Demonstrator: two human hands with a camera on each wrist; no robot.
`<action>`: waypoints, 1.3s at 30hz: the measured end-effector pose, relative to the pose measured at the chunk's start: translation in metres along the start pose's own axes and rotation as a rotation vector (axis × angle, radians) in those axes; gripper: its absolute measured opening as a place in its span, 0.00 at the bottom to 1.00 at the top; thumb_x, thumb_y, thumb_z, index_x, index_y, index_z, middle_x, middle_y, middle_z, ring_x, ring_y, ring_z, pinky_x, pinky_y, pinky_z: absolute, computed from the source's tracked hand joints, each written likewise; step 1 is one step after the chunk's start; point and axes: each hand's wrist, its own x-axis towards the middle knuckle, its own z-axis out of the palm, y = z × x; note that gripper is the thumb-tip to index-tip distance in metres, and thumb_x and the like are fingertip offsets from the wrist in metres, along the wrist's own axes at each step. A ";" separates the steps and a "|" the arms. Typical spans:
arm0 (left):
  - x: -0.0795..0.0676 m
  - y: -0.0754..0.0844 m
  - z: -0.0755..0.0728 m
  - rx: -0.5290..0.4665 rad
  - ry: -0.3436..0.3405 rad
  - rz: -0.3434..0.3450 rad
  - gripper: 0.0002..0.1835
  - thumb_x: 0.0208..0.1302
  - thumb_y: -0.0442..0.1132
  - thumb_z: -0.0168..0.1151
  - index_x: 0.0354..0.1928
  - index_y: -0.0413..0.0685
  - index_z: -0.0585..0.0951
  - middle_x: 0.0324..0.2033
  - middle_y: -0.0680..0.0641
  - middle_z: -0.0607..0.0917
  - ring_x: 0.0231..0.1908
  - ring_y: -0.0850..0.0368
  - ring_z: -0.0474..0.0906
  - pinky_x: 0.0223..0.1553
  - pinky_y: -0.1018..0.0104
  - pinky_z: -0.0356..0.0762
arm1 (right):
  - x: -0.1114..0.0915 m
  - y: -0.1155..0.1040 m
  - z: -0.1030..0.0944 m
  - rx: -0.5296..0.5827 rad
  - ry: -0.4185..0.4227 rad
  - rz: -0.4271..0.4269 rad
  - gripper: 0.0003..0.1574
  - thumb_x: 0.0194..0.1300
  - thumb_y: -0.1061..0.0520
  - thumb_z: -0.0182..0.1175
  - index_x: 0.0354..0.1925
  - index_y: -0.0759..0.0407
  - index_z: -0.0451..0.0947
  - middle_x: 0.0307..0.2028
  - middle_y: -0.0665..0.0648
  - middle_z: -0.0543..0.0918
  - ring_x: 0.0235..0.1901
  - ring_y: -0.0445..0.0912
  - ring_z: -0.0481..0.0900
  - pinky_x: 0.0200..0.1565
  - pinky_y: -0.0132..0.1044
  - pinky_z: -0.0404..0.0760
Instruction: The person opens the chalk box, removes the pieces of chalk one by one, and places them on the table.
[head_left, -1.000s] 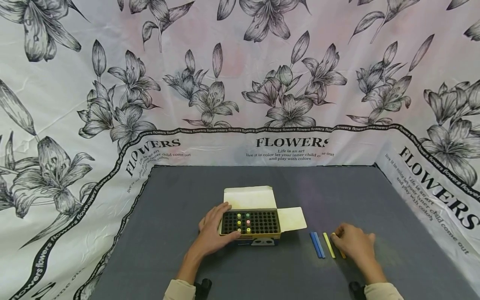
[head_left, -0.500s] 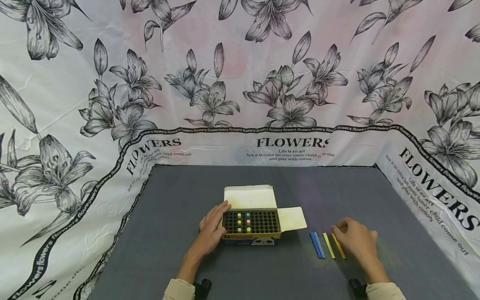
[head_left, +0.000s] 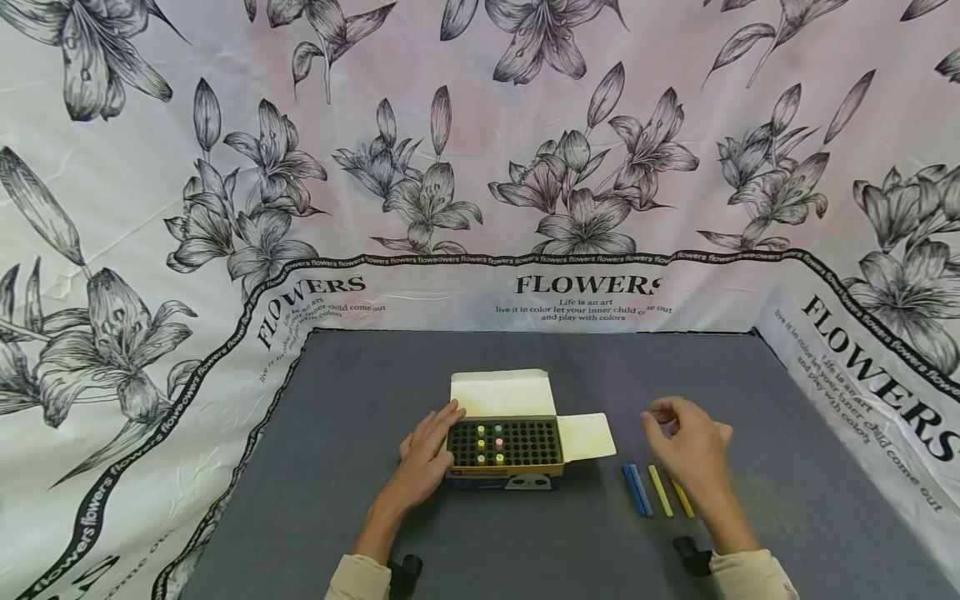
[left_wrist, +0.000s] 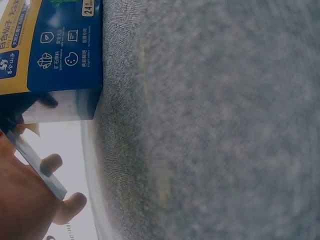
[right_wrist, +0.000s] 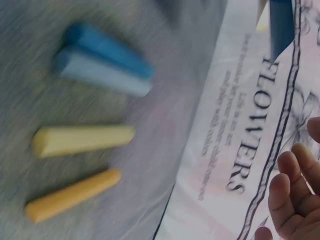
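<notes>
A chalk box [head_left: 505,470] stands mid-table with a black grid of holes, and several yellow, green and pink chalk sticks [head_left: 481,444] stand in the left part. My left hand [head_left: 416,467] rests along the box's left edge, fingers nearly straight. The left wrist view shows fingers behind a side flap [left_wrist: 35,162] beside the blue and yellow box wall [left_wrist: 65,55]. My right hand [head_left: 690,442] hovers over the table, fingers loosely bent with nothing seen between them. Below it lie two blue chalks [right_wrist: 107,60], a pale yellow chalk [right_wrist: 85,140] and an orange chalk [right_wrist: 72,196].
The box's white lid [head_left: 501,393] is folded back, and a side flap [head_left: 587,437] sticks out to the right. A flower-printed cloth [head_left: 585,292] rises behind and beside the grey table [head_left: 360,367].
My right hand has lifted away from the orange chalk, up and slightly left, and its fingers have loosened. My left thumb has drawn back from over the box's holes to its left edge.
</notes>
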 end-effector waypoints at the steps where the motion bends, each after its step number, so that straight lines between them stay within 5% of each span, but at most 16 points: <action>1: 0.000 0.000 0.000 0.008 -0.001 -0.003 0.37 0.65 0.32 0.46 0.78 0.58 0.64 0.80 0.52 0.57 0.80 0.35 0.44 0.68 0.24 0.34 | 0.001 -0.004 0.002 0.020 0.006 -0.022 0.10 0.66 0.57 0.67 0.43 0.63 0.84 0.34 0.60 0.87 0.32 0.53 0.77 0.45 0.54 0.54; 10: 0.000 -0.001 0.001 0.045 0.003 -0.001 0.36 0.67 0.33 0.44 0.79 0.59 0.63 0.81 0.54 0.56 0.80 0.36 0.44 0.68 0.24 0.35 | 0.006 -0.034 0.030 0.127 -0.044 -0.226 0.12 0.60 0.63 0.70 0.44 0.61 0.85 0.36 0.59 0.86 0.34 0.54 0.77 0.46 0.51 0.59; 23: 0.000 0.000 0.002 0.051 0.017 0.013 0.36 0.67 0.33 0.45 0.78 0.58 0.63 0.81 0.52 0.57 0.80 0.33 0.45 0.67 0.25 0.36 | 0.003 -0.068 0.072 0.195 -0.151 -0.402 0.20 0.54 0.62 0.74 0.48 0.61 0.85 0.38 0.58 0.86 0.37 0.50 0.74 0.43 0.47 0.58; 39: -0.001 0.001 0.001 0.071 0.016 -0.006 0.36 0.67 0.34 0.46 0.78 0.59 0.64 0.81 0.52 0.57 0.79 0.33 0.46 0.67 0.24 0.37 | 0.001 -0.094 0.102 0.122 -0.379 -0.430 0.17 0.54 0.56 0.78 0.43 0.51 0.87 0.39 0.49 0.88 0.39 0.45 0.76 0.48 0.52 0.64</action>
